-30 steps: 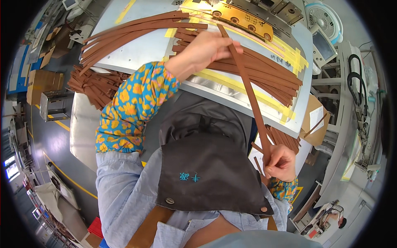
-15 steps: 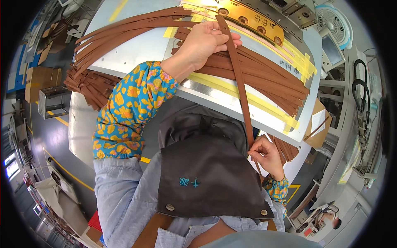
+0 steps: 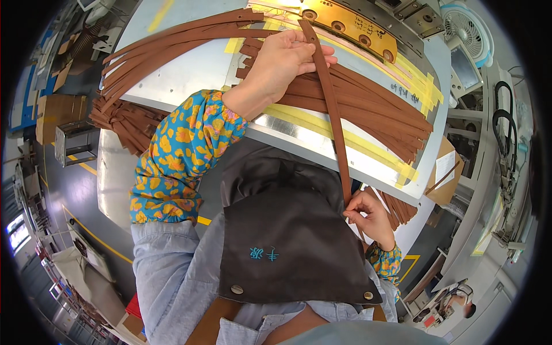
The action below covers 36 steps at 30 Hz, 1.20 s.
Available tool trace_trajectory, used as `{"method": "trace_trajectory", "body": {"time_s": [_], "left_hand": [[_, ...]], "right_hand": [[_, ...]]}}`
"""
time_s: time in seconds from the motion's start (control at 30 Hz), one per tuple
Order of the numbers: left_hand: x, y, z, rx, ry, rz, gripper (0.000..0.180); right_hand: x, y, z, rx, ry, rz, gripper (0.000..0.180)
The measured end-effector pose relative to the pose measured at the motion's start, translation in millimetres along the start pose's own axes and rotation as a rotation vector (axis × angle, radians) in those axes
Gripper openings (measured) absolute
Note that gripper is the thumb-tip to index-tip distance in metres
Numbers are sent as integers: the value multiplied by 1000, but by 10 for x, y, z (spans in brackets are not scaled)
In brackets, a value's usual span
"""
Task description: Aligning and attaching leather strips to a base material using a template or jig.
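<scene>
One long brown strap, leather-like, runs from the far side of the worktable down over its near edge. My left hand is closed on the strap close to its far end, which has small holes. Lower down at the right, my right hand pinches the same strap near its other end, in front of my dark apron. Under my left hand lies a stack of similar brown straps. Another fanned group of straps spreads over the table's left side.
At the far edge stands a machine with a yellow metal block. Yellow tape marks the tabletop. More strap bundles lie at the left and lower right. A white fan and a screen are at the far right.
Both hands keep their hold on the strap in almost the same place. The view has shifted very slightly.
</scene>
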<state>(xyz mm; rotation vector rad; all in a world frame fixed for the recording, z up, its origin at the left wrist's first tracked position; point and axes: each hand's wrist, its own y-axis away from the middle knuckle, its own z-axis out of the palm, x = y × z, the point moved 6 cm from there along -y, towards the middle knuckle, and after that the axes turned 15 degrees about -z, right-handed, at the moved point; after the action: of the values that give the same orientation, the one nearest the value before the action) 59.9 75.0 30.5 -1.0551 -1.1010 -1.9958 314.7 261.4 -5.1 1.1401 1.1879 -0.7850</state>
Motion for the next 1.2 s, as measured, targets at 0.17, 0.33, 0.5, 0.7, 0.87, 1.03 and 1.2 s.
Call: {"method": "trace_trajectory", "body": {"time_s": [0.17, 0.33, 0.5, 0.7, 0.87, 1.03, 1.2], "left_hand": [[19, -28, -23, -2, 68, -13, 19], [36, -43, -11, -10, 55, -27, 23], [65, -85, -63, -52, 9, -82, 28], [111, -85, -139, -108, -59, -92, 29], [78, -164, -98, -147, -16, -140, 28], [116, -188, -173, -118, -80, -141, 24], [244, -216, -259, -114, -297, -158, 19]], "right_hand": [[15, 2, 16, -10, 32, -22, 13], [-4, 17, 5, 8, 49, -24, 13], [-347, 9, -112, -123, 351, -133, 17], [-1257, -457, -309, -15, 693, -419, 23], [-1314, -1499, -262, 134, 487, -533, 26], [-1160, -2267, -147, 97, 416, -564, 26], [-1106, -2379, -130, 94, 229, -623, 25]]}}
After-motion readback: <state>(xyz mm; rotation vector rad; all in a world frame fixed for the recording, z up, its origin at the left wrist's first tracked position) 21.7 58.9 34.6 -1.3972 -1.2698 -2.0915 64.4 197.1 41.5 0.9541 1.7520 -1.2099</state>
